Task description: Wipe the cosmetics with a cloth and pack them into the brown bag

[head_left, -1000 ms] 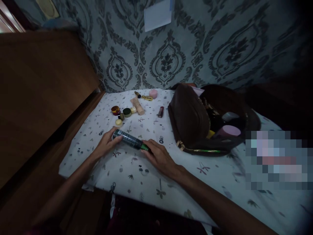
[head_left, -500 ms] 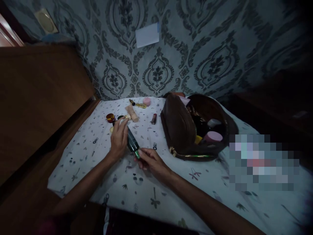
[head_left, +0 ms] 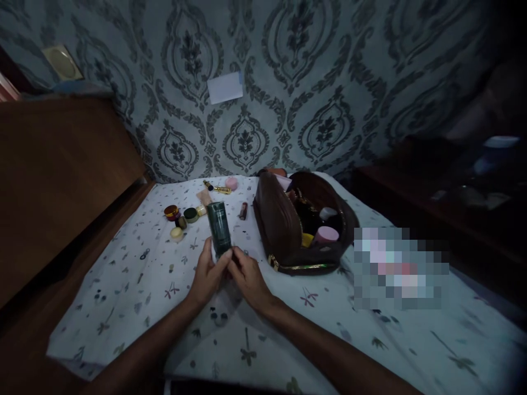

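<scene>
A dark green cosmetic tube (head_left: 219,225) stands nearly upright above the cloth, its broad end up and its printed side toward me. My left hand (head_left: 208,274) grips the tube's lower end, thumb across its front. My right hand (head_left: 249,278) is closed at the bottom right of the tube, its fingertips meeting the left thumb; the lower tip is hidden behind the fingers. Beyond the hands lie a beige tube (head_left: 203,197), a dark green-lidded jar (head_left: 190,214), a red and gold jar (head_left: 172,212) and a small pale yellow jar (head_left: 177,234).
An open brown bag (head_left: 278,219) stands right of my hands with a pink-lidded container (head_left: 327,235) inside. A small dark red item (head_left: 244,210) lies left of it. Farther back are a pink round container (head_left: 231,184) and a gold tube (head_left: 222,190). A wooden panel (head_left: 61,186) borders the left.
The green tube has turned from slanted to nearly upright. My left hand has moved from its upper end to its lower end, beside my right hand. The view has shifted.
</scene>
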A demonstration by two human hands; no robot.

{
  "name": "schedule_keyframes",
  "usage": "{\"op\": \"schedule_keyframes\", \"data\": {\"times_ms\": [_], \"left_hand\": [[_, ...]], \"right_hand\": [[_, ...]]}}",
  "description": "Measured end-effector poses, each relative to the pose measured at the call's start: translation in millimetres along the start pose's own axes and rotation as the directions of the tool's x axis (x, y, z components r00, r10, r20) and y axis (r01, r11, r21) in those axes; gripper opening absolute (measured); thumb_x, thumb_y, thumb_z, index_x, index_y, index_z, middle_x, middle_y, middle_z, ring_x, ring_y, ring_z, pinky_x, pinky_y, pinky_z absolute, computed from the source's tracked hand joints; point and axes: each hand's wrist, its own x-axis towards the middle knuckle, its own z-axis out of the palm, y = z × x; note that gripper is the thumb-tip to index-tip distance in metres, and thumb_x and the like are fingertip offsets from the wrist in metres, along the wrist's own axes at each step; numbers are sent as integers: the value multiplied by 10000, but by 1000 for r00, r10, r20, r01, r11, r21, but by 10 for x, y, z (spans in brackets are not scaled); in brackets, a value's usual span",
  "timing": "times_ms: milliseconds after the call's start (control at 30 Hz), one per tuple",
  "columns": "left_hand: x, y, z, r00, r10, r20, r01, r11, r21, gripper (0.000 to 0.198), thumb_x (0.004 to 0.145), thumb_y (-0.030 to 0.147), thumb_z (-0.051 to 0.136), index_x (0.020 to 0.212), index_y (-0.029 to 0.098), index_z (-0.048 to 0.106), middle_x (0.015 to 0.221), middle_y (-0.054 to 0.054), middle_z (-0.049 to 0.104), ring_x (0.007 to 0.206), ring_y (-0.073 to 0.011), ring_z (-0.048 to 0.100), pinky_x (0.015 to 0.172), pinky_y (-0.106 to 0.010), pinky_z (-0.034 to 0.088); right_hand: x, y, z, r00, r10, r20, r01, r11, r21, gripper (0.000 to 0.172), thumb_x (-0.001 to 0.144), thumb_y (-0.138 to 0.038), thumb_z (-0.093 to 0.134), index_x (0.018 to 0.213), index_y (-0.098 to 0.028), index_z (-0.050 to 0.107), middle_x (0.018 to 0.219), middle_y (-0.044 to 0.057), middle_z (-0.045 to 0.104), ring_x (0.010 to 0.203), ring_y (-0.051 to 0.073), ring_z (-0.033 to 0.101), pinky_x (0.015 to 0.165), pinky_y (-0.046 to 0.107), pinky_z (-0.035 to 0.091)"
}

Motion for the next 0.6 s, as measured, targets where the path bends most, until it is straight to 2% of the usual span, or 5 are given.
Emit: {"op": "schedule_keyframes", "data": {"times_ms": [133,233,333,433,600], "left_hand": [[33,11,-167,998,20,62,-21,999,24,389,872,421,619,1170,185,536,1017,-33,638,960,-195,599,877,-296,492],[14,39,-327,987,65,145,-87,985,151,413,894,408,586,1239,189,521,1144,-61,624,1057,-225,590,909,-312,490],[-8,70,-490,966,64,249,-140,943,300,451,903,402,569,1297,193,503,1205,-87,627,1076,-252,607,911,-334,498],[1,86,-618,945,66,320,-206,881,426,447,886,421,584,1273,202,541,1170,-85,664,1021,-253,640,871,-320,511],[36,37,-675,966,-36,255,-102,857,506,471,852,531,563,1171,185,560,682,27,647,476,-151,545,467,-238,436]], "right_hand": [[9,-96,-41,993,-59,107,83,969,-234,82,860,-243,543,856,-183,599,814,37,628,747,173,561,707,288,431],[44,-134,-88,997,-44,65,58,971,-232,71,810,-239,592,791,-174,612,750,22,600,703,162,542,664,278,417],[86,-124,-112,996,84,-3,-82,986,143,227,799,-368,657,907,-172,620,737,-6,578,625,125,517,568,242,406],[124,-114,-101,973,224,60,-218,793,569,458,715,-474,753,1038,-188,601,749,-32,579,538,86,491,492,217,399],[154,-199,-99,968,240,76,-220,663,716,455,589,-435,857,857,-165,608,680,-35,608,494,81,533,477,213,412]]}}
